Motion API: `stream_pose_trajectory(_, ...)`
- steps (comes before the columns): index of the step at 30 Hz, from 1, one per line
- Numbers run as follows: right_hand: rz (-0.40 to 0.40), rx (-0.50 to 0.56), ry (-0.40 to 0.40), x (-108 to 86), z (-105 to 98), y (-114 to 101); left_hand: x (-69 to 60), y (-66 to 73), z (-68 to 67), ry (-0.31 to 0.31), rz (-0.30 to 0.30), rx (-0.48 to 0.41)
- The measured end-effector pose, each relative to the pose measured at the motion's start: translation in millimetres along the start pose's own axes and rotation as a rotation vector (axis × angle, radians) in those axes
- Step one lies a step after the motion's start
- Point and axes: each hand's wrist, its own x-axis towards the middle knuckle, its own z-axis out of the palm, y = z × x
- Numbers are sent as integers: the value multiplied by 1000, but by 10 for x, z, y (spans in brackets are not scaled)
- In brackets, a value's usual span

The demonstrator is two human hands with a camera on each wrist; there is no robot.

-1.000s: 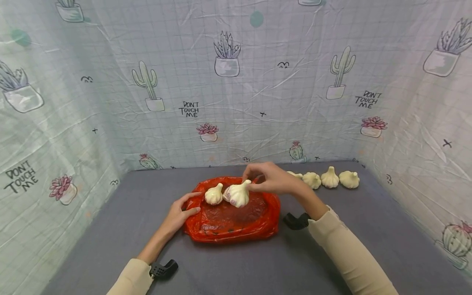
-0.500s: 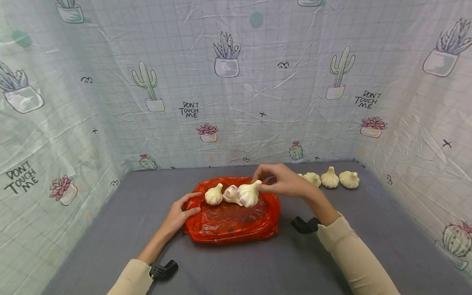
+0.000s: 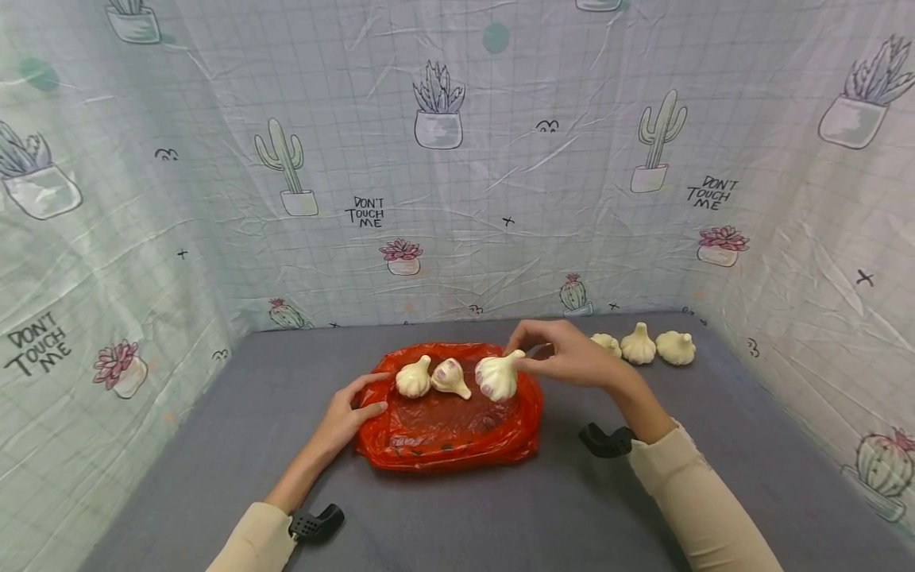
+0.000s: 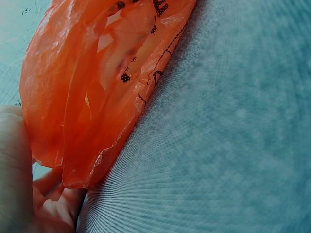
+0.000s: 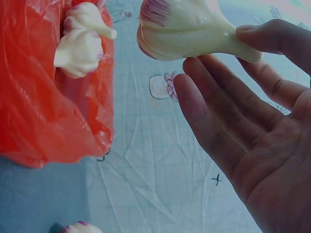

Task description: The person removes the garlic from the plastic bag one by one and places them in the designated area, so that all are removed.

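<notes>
My right hand point(image 3: 561, 352) pinches a white garlic bulb point(image 3: 496, 376) by its stem, above the right part of a red plastic bag point(image 3: 457, 458). In the right wrist view, the held garlic bulb point(image 5: 189, 31) has purple streaks, and my thumb presses its stem against the fingers. Two more garlic bulbs, one upright point(image 3: 413, 380) and one tipped over point(image 3: 449, 376), sit side by side on the bag. My left hand point(image 3: 345, 413) holds the bag's left edge between thumb and fingers; in the left wrist view the bag point(image 4: 87, 111) partly hides those fingers.
At the back right of the grey table point(image 3: 457, 524), several garlic bulbs stand in a row, among them an upright bulb point(image 3: 638, 345) and a tilted one point(image 3: 676, 348). A patterned cloth point(image 3: 500, 199) encloses the back and sides.
My right hand has moved to the right with its garlic bulb, uncovering the tipped garlic bulb on the bag. My left hand has stayed at the bag's left edge.
</notes>
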Motion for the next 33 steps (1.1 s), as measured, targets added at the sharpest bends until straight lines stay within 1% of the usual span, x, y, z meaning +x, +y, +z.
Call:
stream_pose_trajectory(6, 17, 8, 11, -55, -49, 18, 13, -5, 5, 8, 1, 3)
stream_pose_trajectory(12, 29, 20, 10, -93, -91, 87, 11, 7, 2, 9, 2, 13)
stream_pose_trajectory(33, 29, 46, -2, -182, -226, 203, 4, 0, 4, 5, -18, -7)
